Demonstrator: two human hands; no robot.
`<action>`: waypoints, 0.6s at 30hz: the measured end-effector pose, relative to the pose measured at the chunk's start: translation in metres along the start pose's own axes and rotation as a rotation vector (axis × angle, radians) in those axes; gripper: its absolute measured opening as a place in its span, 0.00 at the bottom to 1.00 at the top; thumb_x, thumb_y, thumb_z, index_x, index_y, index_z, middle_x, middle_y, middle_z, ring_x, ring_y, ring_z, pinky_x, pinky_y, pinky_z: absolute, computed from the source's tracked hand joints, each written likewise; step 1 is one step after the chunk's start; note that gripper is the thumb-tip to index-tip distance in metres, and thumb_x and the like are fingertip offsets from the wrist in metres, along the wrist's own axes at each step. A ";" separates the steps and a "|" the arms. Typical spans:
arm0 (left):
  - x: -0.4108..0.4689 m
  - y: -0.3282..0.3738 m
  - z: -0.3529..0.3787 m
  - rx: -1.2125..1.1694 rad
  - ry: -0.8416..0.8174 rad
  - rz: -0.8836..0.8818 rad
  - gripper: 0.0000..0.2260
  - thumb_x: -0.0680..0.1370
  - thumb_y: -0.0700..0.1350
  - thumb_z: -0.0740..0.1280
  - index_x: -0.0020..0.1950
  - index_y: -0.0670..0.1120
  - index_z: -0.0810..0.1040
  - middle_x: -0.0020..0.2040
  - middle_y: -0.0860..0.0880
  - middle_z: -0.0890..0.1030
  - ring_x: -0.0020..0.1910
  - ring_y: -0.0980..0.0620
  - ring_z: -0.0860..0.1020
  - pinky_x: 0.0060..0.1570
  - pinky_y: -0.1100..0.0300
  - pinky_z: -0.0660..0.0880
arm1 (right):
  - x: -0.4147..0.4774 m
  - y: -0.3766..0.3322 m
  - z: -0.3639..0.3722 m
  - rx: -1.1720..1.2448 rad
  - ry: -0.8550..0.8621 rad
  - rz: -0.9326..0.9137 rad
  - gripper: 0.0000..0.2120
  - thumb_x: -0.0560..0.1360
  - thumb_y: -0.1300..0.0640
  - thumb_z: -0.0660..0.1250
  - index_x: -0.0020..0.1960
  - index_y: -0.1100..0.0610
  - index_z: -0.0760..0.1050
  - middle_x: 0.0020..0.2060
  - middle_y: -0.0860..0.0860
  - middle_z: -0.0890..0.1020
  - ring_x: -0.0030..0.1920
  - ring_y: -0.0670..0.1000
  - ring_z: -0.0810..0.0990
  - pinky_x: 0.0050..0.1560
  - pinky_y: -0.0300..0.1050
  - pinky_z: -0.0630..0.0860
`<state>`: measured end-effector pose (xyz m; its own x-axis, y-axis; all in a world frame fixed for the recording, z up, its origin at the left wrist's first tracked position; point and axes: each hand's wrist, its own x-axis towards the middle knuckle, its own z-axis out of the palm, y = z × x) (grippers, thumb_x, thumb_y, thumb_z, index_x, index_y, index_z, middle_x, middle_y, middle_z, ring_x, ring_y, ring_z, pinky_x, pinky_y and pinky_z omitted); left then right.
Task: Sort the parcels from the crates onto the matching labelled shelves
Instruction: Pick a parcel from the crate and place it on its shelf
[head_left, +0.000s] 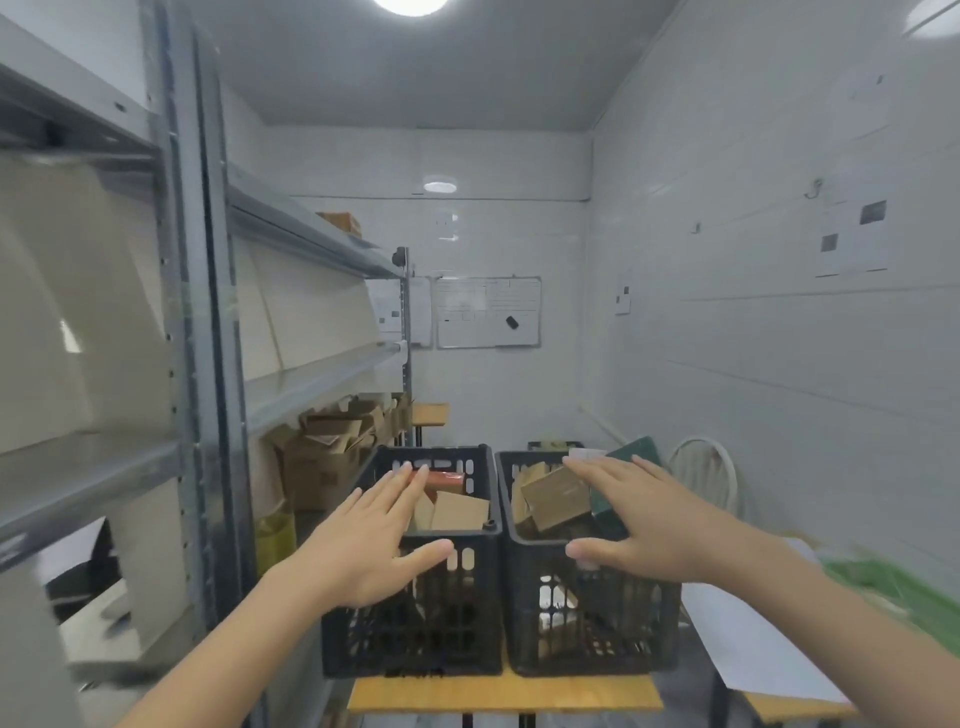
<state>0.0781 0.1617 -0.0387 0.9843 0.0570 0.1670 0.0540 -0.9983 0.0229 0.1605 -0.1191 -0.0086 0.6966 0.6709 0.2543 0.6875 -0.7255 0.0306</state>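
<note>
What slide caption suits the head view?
Left hand and right hand open above two black plastic crates of brown cardboard parcels.

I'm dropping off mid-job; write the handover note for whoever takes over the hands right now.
Left hand: open, empty, over the left black plastic crate.
Right hand: open, empty, over the right black plastic crate.
Crates stand side by side on the yellow wooden table, grey metal shelving to their left.
Left crate: brown cardboard parcels, one red parcel. Right crate: large brown cardboard box, dark green parcel.
Done: cannot tell. Left: pick, shelve everything still crated.
</note>
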 end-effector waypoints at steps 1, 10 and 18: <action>0.021 -0.006 0.004 -0.005 0.001 -0.004 0.45 0.65 0.76 0.39 0.77 0.56 0.32 0.75 0.57 0.32 0.78 0.55 0.38 0.72 0.58 0.37 | 0.021 0.008 0.005 0.006 -0.010 0.003 0.40 0.74 0.32 0.58 0.79 0.45 0.44 0.78 0.44 0.51 0.77 0.46 0.49 0.77 0.47 0.44; 0.167 -0.077 0.036 -0.036 -0.055 -0.024 0.46 0.64 0.75 0.39 0.79 0.56 0.36 0.79 0.55 0.37 0.79 0.55 0.40 0.75 0.56 0.40 | 0.193 0.045 0.052 0.025 -0.090 -0.019 0.40 0.76 0.35 0.60 0.79 0.46 0.45 0.78 0.46 0.53 0.77 0.48 0.52 0.76 0.48 0.47; 0.288 -0.143 0.077 -0.062 -0.077 0.021 0.34 0.79 0.67 0.51 0.80 0.56 0.43 0.80 0.54 0.43 0.79 0.51 0.48 0.76 0.55 0.46 | 0.314 0.056 0.111 0.075 -0.098 0.048 0.39 0.75 0.36 0.63 0.78 0.45 0.47 0.77 0.45 0.58 0.76 0.50 0.57 0.74 0.49 0.55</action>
<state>0.3668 0.3204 -0.0695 0.9953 0.0324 0.0917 0.0250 -0.9964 0.0813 0.4402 0.0681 -0.0344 0.7436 0.6498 0.1576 0.6635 -0.7463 -0.0529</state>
